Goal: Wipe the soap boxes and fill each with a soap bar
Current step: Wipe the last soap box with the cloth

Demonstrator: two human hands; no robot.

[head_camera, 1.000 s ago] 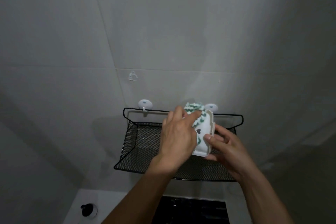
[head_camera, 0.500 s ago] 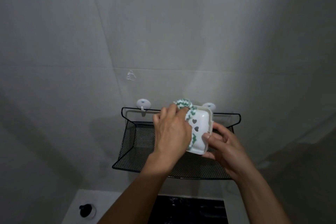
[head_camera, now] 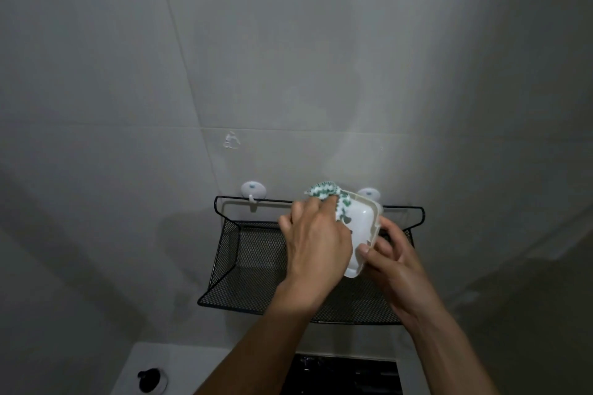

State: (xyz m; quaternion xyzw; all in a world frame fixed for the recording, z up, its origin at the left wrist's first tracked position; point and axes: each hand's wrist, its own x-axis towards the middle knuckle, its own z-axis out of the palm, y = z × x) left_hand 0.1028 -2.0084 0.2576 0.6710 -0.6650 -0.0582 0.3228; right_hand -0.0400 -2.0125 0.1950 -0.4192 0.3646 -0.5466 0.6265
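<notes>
A white soap box [head_camera: 362,224] with small dark heart-shaped holes is held tilted above the black mesh shelf [head_camera: 256,266]. My right hand [head_camera: 390,258] grips its right edge, thumb on the rim. My left hand [head_camera: 316,247] holds a green-and-white cloth [head_camera: 324,191] and presses it against the box's upper left part. The cloth bunches out above my fingers. My left hand hides the box's left side. No soap bar is visible.
The mesh shelf hangs from two white wall hooks [head_camera: 253,189] on the tiled wall [head_camera: 288,74]. Below it are a white ledge with a black-capped bottle [head_camera: 150,380] and a dark object [head_camera: 346,375] at the bottom.
My left hand has slid the cloth from the box's middle up and to the left, uncovering more of the white inside. My right hand keeps its grip on the box.
</notes>
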